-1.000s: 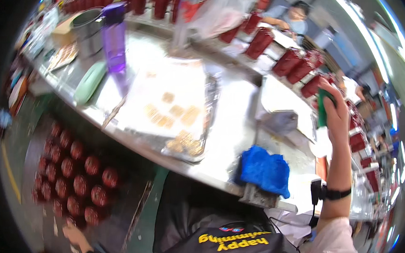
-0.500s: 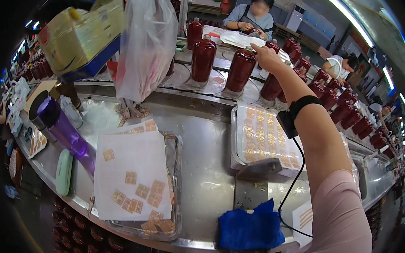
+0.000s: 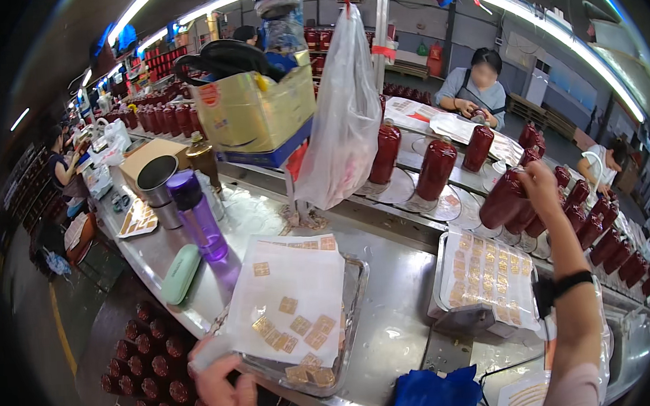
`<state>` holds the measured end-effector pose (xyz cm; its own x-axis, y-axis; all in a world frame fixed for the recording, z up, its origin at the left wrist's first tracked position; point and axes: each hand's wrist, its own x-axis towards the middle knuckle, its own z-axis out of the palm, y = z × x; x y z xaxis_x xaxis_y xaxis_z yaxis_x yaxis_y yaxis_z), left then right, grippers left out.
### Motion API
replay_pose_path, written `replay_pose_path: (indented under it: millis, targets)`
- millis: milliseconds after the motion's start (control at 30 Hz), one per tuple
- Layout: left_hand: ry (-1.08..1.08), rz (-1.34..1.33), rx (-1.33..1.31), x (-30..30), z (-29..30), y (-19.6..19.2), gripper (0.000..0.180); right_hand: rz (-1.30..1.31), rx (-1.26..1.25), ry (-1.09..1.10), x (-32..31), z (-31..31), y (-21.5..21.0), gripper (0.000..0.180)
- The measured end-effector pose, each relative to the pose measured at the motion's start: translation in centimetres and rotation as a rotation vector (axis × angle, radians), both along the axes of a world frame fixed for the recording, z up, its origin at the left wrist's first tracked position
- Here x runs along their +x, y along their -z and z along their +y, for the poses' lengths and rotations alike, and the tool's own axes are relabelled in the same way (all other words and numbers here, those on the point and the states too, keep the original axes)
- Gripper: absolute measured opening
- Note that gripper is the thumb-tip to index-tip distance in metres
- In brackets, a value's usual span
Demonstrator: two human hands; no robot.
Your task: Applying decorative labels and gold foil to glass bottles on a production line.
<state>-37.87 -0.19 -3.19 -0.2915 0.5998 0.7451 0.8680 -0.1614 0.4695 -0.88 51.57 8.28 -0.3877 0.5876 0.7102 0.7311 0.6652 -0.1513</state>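
Note:
A dark red glossy bottle [image 3: 503,199] hangs tilted above the turntable line, gripped near its upper end by my right hand [image 3: 538,186]. My right wrist wears a black strap with a cable. At the lower left my left hand [image 3: 227,393] is beside the near edge of a clear tray [image 3: 353,297], thumb and fingers apart. Something whitish and blurred shows at its fingertips; I cannot tell what it is. On the tray lie white sheets [image 3: 245,299] with several loose gold stickers [image 3: 300,325]. A sheet of gold stickers in rows [image 3: 483,272] lies over another tray at the right.
Red bottles [image 3: 436,169] stand on round plates along the line. A co-worker [image 3: 479,92] sits across, handling a bottle. A plastic bag [image 3: 344,121] hangs by a yellow box [image 3: 254,111]. A purple bottle [image 3: 199,220], green case [image 3: 181,275] and blue cloth [image 3: 436,394] are on the table.
The view has swung left and up. My right hand, earlier reaching at a bottle's top, now holds a bottle lifted and tilted. My left hand has risen from the lower edge to the tray.

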Motion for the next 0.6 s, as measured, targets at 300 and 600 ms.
replay_pose_path:
  millis: [300,600]
  targets:
    - [1.016,-0.595,-0.274,11.1,12.8,-4.0,0.083,0.219,-0.424,-0.424,4.2,-25.5,-7.7,0.013]
    - [1.189,-1.494,-0.723,18.7,14.6,-0.1,0.054,0.554,-1.038,-0.349,0.0,-29.8,8.6,0.030]
